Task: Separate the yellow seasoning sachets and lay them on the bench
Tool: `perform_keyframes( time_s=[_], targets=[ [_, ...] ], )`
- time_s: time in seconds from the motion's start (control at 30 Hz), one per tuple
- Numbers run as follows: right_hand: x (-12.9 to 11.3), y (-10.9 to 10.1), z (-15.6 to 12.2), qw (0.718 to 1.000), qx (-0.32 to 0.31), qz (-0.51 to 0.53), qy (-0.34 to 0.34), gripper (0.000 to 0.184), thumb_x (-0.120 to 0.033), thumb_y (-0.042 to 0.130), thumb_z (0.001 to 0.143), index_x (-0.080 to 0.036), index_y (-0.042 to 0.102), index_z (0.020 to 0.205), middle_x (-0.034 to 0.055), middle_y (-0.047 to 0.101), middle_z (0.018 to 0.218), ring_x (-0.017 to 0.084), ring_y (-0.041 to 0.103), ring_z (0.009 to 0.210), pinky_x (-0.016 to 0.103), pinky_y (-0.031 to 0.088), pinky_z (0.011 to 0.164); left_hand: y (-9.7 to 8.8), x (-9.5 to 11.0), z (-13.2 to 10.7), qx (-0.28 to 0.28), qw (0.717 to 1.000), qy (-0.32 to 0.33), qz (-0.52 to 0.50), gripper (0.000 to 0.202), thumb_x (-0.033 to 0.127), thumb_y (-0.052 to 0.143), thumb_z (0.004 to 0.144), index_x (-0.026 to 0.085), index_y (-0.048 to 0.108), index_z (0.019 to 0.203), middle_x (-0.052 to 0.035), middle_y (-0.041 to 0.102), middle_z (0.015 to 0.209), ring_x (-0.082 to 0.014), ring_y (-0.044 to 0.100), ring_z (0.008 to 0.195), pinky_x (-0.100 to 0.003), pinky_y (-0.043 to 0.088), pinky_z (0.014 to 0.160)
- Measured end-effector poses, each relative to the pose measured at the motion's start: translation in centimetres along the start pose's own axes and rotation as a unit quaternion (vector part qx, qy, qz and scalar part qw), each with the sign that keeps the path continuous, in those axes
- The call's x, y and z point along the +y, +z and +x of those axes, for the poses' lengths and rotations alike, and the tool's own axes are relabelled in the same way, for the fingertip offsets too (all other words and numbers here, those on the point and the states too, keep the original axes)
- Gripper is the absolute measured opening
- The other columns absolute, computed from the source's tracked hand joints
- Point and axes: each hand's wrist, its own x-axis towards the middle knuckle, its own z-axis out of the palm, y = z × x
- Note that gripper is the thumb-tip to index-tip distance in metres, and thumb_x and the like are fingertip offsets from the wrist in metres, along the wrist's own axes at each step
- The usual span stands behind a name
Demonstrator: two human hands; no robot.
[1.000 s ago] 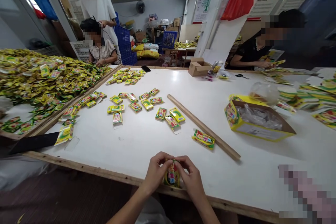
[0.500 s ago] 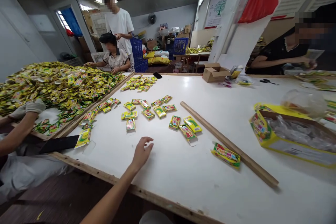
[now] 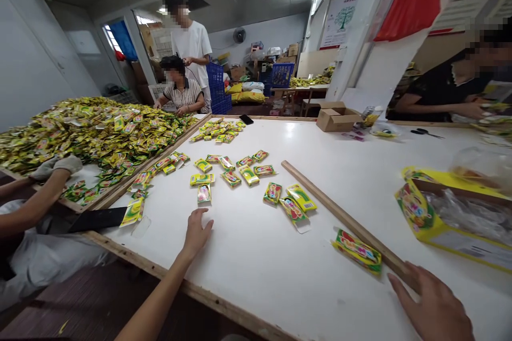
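My left hand point(image 3: 197, 234) hovers over or rests on the white tabletop, fingers loosely apart and nothing in it. Just beyond its fingertips stands a small box point(image 3: 204, 193) with an open flap. My right hand point(image 3: 434, 303) is at the lower right, thumb spread from the fingers, around the near end of a wooden strip point(image 3: 332, 205); whether it touches the strip I cannot tell. Left of that hand lies a longer yellow-green box point(image 3: 357, 250) with colourful lettering. Several small printed boxes point(image 3: 248, 175) are scattered mid-table, and a yellow box with an open end point(image 3: 295, 213) lies near the strip.
A big heap of small packets point(image 3: 100, 128) fills the left side, where a co-worker's gloved hands point(image 3: 66, 165) reach in. A yellow display carton point(image 3: 452, 224) holding clear plastic stands at right. Farther back are a cardboard box point(image 3: 336, 117), scissors point(image 3: 426, 132) and a phone point(image 3: 246, 119).
My right hand has come into view at the lower right, by the wooden strip. My left hand has shifted left, towards the small box. The view has turned slightly left.
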Motion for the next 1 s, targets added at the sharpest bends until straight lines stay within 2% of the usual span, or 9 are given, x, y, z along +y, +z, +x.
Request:
perform_keyframes(
  time_s=[0.1,0.23,0.37,0.47,0.6,0.73,0.87,1.0],
  targets=[
    [-1.5,1.0,2.1,0.998,-0.043,-0.037,0.035,0.063,-0.053,0.013,0.088,-0.016,0.056,0.115,0.0184,0.059,0.113,0.038,0.054,0.1,0.052,0.038,0.085,1.0,-0.6,-0.3,-0.002,1.0,0.0,0.019,0.048,0.026,0.061,0.074,0.017,0.05,0.119,-0.0129,0.051,0.124,-0.0323,0.043,0.123,-0.052,0.033,0.106],
    [-0.9,1.2,3.3,0.996,-0.078,-0.045,0.024,0.058,-0.048,0.015,0.091,-0.017,0.061,0.107,0.0159,0.062,0.104,0.035,0.055,0.095,0.048,0.037,0.077,2.2,-1.3,0.3,0.035,0.997,-0.045,0.052,0.08,0.03,0.066,0.07,0.01,0.027,0.137,-0.0201,0.028,0.144,-0.0358,0.023,0.138,-0.051,0.024,0.113],
    [-0.7,2.0,3.8,0.997,-0.059,-0.055,-0.003,0.047,-0.042,0.027,0.091,-0.016,0.06,0.111,0.0139,0.062,0.105,0.033,0.056,0.096,0.044,0.038,0.076,1.6,-2.3,3.1,0.064,0.994,-0.09,0.012,0.088,0.038,0.068,0.071,0.012,0.019,0.139,-0.0197,0.026,0.144,-0.0353,0.021,0.139,-0.05,0.021,0.114],
    [-3.0,3.0,4.9,0.996,-0.057,-0.058,-0.031,0.04,-0.036,0.034,0.092,-0.014,0.06,0.112,0.0132,0.063,0.103,0.031,0.056,0.096,0.041,0.039,0.076,0.9,-3.2,5.8,0.073,0.991,-0.111,-0.019,0.092,0.047,0.069,0.069,0.015,0.018,0.139,-0.0185,0.025,0.144,-0.0354,0.021,0.14,-0.05,0.021,0.115],
    [-7.9,4.6,7.9,0.996,-0.055,-0.043,-0.061,0.034,-0.033,0.04,0.093,-0.012,0.062,0.11,0.013,0.063,0.1,0.03,0.056,0.094,0.039,0.04,0.075,0.9,-4.4,8.7,0.085,0.987,-0.132,-0.034,0.088,0.055,0.062,0.075,0.016,0.018,0.139,-0.0194,0.024,0.145,-0.0342,0.026,0.139,-0.048,0.027,0.113],
    [-11.9,6.0,10.4,0.993,-0.053,-0.028,-0.103,0.03,-0.029,0.042,0.093,-0.013,0.062,0.109,0.0117,0.062,0.1,0.027,0.055,0.093,0.036,0.04,0.074,0.6,-5.8,11.4,0.099,0.985,-0.14,-0.034,0.076,0.06,0.053,0.081,0.017,0.024,0.137,-0.0188,0.03,0.144,-0.0311,0.034,0.135,-0.044,0.034,0.11],
    [-13.8,7.1,11.2,0.989,-0.05,-0.016,-0.14,0.03,-0.022,0.037,0.092,-0.012,0.061,0.11,0.0112,0.062,0.1,0.026,0.054,0.092,0.036,0.04,0.076,-1.2,-7.9,14.3,0.135,0.981,-0.141,0.005,0.068,0.059,0.045,0.086,0.015,0.029,0.136,-0.0179,0.037,0.141,-0.0285,0.038,0.132,-0.041,0.036,0.108],
    [-14.0,8.0,10.9,0.988,0.0,-0.004,-0.152,0.034,-0.027,0.033,0.091,-0.013,0.059,0.108,0.0116,0.062,0.096,0.028,0.054,0.087,0.04,0.041,0.072,-4.2,-10.6,16.9,0.19,0.967,-0.147,0.086,0.066,0.054,0.044,0.087,0.011,0.031,0.137,-0.0191,0.033,0.144,-0.0292,0.025,0.139,-0.043,0.023,0.114]
  ],
)
